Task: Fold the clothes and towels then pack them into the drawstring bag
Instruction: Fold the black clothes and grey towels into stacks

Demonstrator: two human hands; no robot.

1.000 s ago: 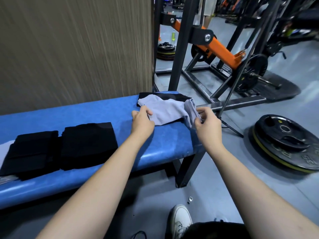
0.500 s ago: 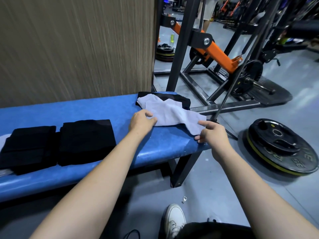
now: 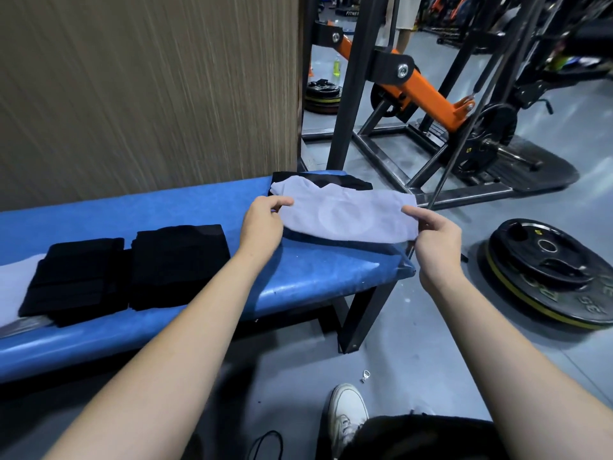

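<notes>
At the far left of the blue padded bench (image 3: 185, 207) a pale cloth (image 3: 13, 287) lies flat, with a folded black garment (image 3: 74, 277) resting on its edge and a second folded black garment (image 3: 179, 263) just beside that one, both well to the left of the grip. The left hand (image 3: 262, 224) pinches the left end of a thin light grey cloth (image 3: 345, 214) between thumb and curled fingers, close above the bench top. The cloth stretches rightward from that pinch, spread flat and slightly lifted, its far left corner overlapping a black garment (image 3: 345, 180) that lies at the bench's back edge, just behind the grip. The right hand (image 3: 434, 240) grasps the cloth's right end, thumb on top and fingers curled beneath, held out past the bench's right end. Below the hands, a white sneaker (image 3: 346, 413) rests on the grey floor. To the right of the right hand, black weight plates (image 3: 547, 270) lie stacked on the floor, and behind them stands an orange and black gym machine (image 3: 428, 97).
</notes>
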